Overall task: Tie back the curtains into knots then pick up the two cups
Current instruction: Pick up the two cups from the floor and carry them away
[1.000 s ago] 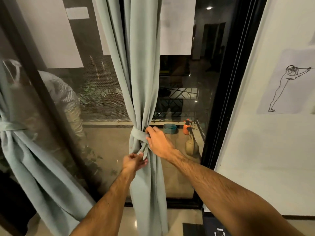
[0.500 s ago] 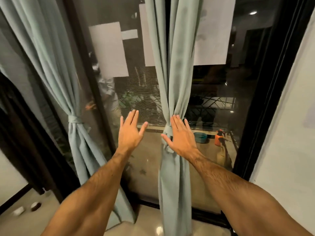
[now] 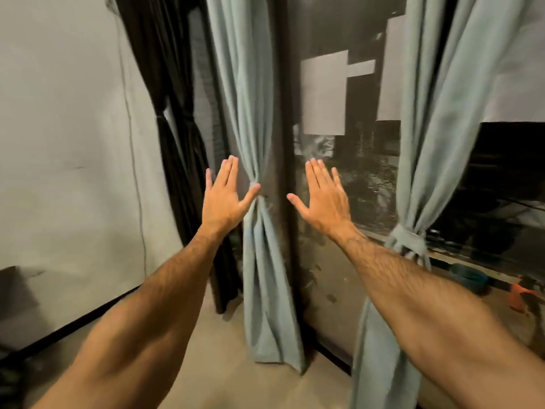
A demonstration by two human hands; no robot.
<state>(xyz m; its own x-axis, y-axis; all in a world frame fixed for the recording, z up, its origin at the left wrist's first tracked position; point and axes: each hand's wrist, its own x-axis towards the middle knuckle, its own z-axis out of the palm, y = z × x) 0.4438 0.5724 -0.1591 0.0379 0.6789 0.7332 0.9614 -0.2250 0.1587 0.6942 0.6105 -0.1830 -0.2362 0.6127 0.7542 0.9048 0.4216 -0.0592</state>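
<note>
The left hand (image 3: 221,199) and right hand (image 3: 323,199) are held up flat with straight fingers, holding nothing. Between them hangs a knotted pale blue cloth curtain (image 3: 259,246). Another knotted pale blue curtain (image 3: 408,243) hangs by the right arm.

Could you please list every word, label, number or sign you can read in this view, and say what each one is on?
None can be read.
The pale sheets on the glass show no writing.
The orange item and the teal bowl beyond the glass show no label that I can make out.
The two tied curtains, the wall and both open hands carry no text.
</note>
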